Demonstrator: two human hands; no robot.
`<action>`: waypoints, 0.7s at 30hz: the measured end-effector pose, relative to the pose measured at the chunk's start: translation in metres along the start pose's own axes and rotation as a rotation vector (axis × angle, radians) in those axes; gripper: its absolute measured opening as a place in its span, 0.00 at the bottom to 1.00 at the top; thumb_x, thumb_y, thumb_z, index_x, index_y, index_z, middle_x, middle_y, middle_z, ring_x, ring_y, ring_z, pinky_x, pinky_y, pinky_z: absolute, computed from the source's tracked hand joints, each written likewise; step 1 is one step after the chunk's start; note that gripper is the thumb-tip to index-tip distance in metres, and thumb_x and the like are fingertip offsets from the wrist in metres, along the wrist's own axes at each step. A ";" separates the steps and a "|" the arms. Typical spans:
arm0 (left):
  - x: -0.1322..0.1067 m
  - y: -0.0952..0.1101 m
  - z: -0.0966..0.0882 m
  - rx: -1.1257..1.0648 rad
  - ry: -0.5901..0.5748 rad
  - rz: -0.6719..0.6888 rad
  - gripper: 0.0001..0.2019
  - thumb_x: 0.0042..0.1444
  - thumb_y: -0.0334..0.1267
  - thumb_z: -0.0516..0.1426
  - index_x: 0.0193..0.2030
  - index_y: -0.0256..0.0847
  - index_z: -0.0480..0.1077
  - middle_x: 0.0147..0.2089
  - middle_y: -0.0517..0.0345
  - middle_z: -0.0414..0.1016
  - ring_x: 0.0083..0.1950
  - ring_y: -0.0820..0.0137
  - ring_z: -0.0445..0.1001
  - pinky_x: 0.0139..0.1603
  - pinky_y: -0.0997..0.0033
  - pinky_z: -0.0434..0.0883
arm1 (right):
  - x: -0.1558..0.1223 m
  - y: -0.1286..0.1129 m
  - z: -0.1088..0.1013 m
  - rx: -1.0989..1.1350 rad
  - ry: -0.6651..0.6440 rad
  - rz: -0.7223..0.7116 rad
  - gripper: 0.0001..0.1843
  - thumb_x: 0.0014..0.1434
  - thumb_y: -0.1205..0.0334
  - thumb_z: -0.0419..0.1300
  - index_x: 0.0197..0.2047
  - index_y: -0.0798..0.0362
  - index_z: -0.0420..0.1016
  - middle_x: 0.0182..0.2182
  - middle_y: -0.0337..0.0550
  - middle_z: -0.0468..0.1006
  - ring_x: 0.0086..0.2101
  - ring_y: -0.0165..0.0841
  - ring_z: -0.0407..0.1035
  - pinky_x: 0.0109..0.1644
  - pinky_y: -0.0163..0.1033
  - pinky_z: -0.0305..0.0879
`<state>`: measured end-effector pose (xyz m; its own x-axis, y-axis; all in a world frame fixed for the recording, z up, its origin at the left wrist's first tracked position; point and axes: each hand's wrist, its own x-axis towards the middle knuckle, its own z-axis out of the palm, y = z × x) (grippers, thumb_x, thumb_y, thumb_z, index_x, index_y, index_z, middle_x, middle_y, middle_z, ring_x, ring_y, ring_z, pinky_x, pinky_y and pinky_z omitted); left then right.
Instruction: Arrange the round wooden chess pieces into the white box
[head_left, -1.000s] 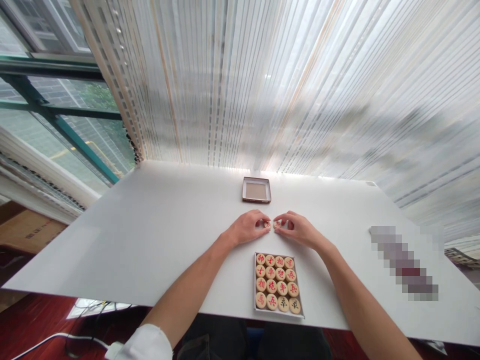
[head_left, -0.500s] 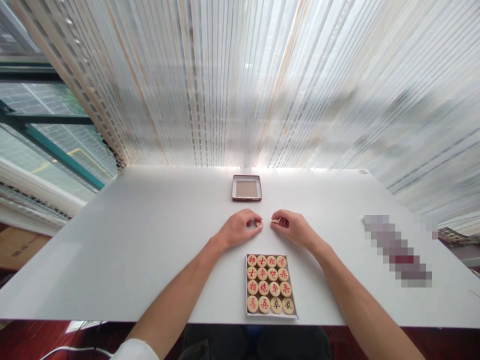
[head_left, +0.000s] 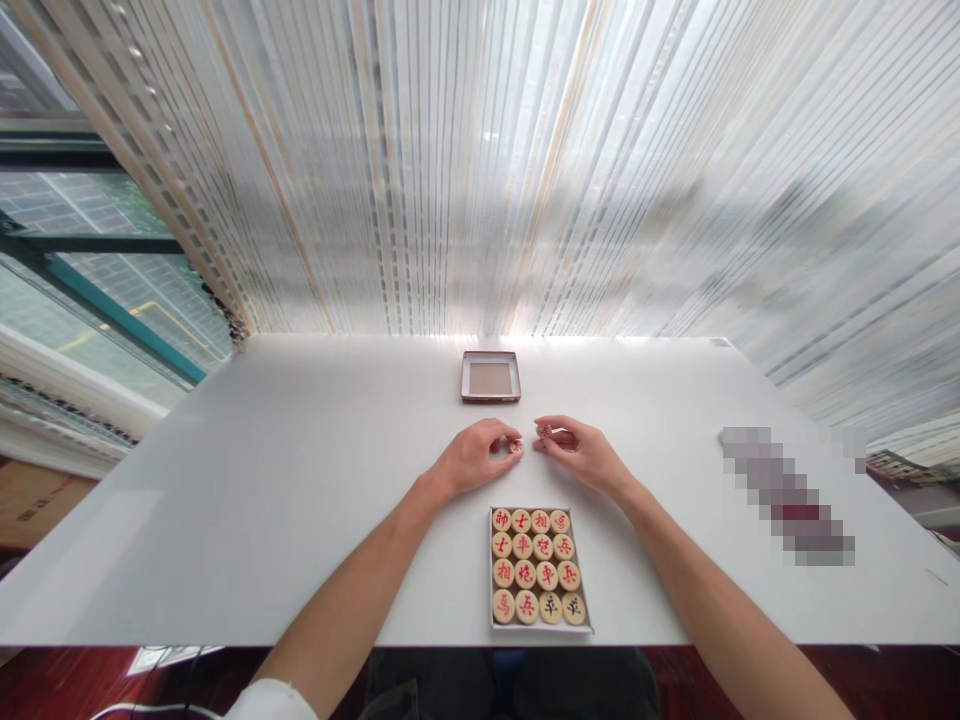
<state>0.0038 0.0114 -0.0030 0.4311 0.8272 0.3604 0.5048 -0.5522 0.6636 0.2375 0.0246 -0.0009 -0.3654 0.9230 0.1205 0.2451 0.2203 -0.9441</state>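
Between thumb and fingers, my left hand (head_left: 474, 458) pinches a round xiangqi piece (head_left: 516, 447) with red marking. Close by on the right, my right hand (head_left: 581, 452) grips another xiangqi piece (head_left: 544, 432), tilted so part of its marked face shows. A small gap separates the two pieces, above the white table (head_left: 285, 450). Nearer my body lies a shallow box (head_left: 541, 629) filled with rows of round wooden pieces. Most carry red characters; two in the front row carry black ones.
Beyond my hands lies a box lid (head_left: 490, 401), its inside facing up. A pixelated, blurred long object (head_left: 787, 495) rests on the table at the right. Strip-like curtains (head_left: 480, 200) hang along the far edge, and a window (head_left: 90, 260) is at the left.
My right hand has turned its piece so that the marked face shows, where the thin edge showed before. My left hand stays nearly in place. The view has shifted slightly.
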 end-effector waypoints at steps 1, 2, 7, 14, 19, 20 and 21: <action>0.000 0.000 0.000 -0.001 0.003 0.003 0.11 0.59 0.37 0.60 0.48 0.41 0.75 0.41 0.55 0.76 0.35 0.71 0.71 0.40 0.70 0.72 | 0.000 0.001 0.000 0.020 -0.008 0.016 0.18 0.61 0.55 0.62 0.53 0.51 0.74 0.43 0.47 0.82 0.43 0.39 0.80 0.51 0.44 0.75; 0.000 0.000 0.000 -0.002 0.005 0.006 0.11 0.59 0.37 0.60 0.48 0.41 0.75 0.41 0.55 0.77 0.35 0.71 0.71 0.40 0.70 0.72 | 0.001 0.003 -0.001 0.033 -0.015 0.029 0.19 0.61 0.54 0.63 0.53 0.51 0.73 0.44 0.47 0.82 0.44 0.40 0.80 0.52 0.44 0.75; -0.001 0.001 0.001 -0.002 0.015 0.008 0.10 0.58 0.36 0.60 0.47 0.41 0.75 0.42 0.55 0.77 0.34 0.72 0.70 0.40 0.70 0.72 | 0.002 0.008 -0.002 0.046 -0.041 0.050 0.20 0.61 0.54 0.63 0.55 0.50 0.73 0.45 0.47 0.82 0.45 0.40 0.80 0.54 0.43 0.74; -0.001 0.000 0.001 -0.002 0.014 0.024 0.11 0.59 0.36 0.60 0.48 0.41 0.75 0.42 0.55 0.77 0.34 0.71 0.70 0.40 0.69 0.72 | 0.002 0.009 -0.002 0.077 -0.072 0.036 0.21 0.61 0.53 0.63 0.56 0.50 0.73 0.46 0.47 0.82 0.45 0.40 0.80 0.54 0.45 0.74; -0.001 0.000 0.001 0.002 0.022 0.036 0.11 0.58 0.35 0.60 0.48 0.41 0.74 0.42 0.55 0.77 0.34 0.72 0.70 0.40 0.69 0.72 | 0.002 0.007 -0.002 0.071 -0.084 0.036 0.21 0.62 0.53 0.63 0.56 0.51 0.73 0.44 0.47 0.82 0.44 0.40 0.80 0.54 0.46 0.74; 0.000 0.000 0.001 0.002 0.022 0.035 0.11 0.58 0.35 0.60 0.48 0.41 0.74 0.42 0.55 0.77 0.34 0.72 0.70 0.40 0.69 0.72 | 0.002 0.007 -0.002 0.068 -0.088 0.038 0.21 0.62 0.53 0.63 0.56 0.51 0.73 0.44 0.47 0.82 0.44 0.40 0.80 0.54 0.46 0.74; 0.000 0.000 0.001 0.002 0.022 0.035 0.11 0.58 0.35 0.60 0.48 0.41 0.74 0.42 0.55 0.77 0.34 0.72 0.70 0.40 0.69 0.72 | 0.002 0.006 -0.002 0.065 -0.091 0.039 0.21 0.62 0.53 0.63 0.56 0.51 0.73 0.43 0.47 0.82 0.44 0.40 0.80 0.53 0.46 0.74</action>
<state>0.0045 0.0111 -0.0043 0.4321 0.8095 0.3975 0.4914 -0.5810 0.6488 0.2404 0.0286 -0.0059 -0.4370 0.8976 0.0577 0.2031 0.1609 -0.9659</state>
